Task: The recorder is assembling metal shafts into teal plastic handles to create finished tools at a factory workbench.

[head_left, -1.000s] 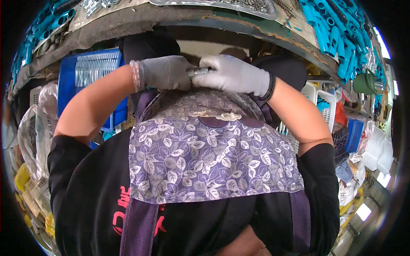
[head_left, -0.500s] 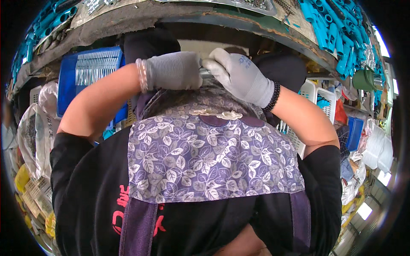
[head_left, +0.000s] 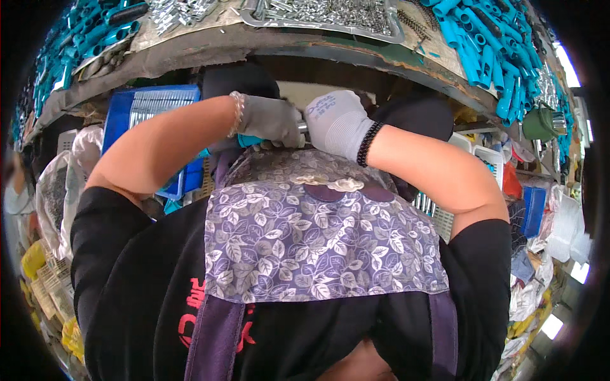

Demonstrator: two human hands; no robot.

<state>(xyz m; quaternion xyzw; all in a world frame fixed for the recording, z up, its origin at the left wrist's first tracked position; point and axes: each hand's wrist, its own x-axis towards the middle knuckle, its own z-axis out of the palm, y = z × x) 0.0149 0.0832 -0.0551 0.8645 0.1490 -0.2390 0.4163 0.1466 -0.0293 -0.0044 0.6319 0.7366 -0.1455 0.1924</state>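
My left hand [head_left: 272, 120], in a grey knit glove, is closed round a teal handle [head_left: 249, 140]; part of the handle shows below the wrist. A short silver metal piece [head_left: 302, 127] sticks out of this hand towards the right. Against that metal meets my right hand [head_left: 335, 122], also gloved, with its back turned up and its fingers curled round the metal's end. Most of the right fingers are hidden. Both hands are over my lap, just above the leaf-patterned apron [head_left: 324, 247].
A workbench edge [head_left: 305, 44] curves across in front. On it lie a metal tray [head_left: 397, 28] of small silver parts and heaps of teal handles [head_left: 489, 57] on both sides. A blue bin [head_left: 117, 120] with silver rods is at left, white baskets [head_left: 489, 159] at right.
The teal handle now shows at my left hand. My right hand has rolled over, its back now facing up, and my left hand has shifted slightly right and down. The view has tilted towards the bench.
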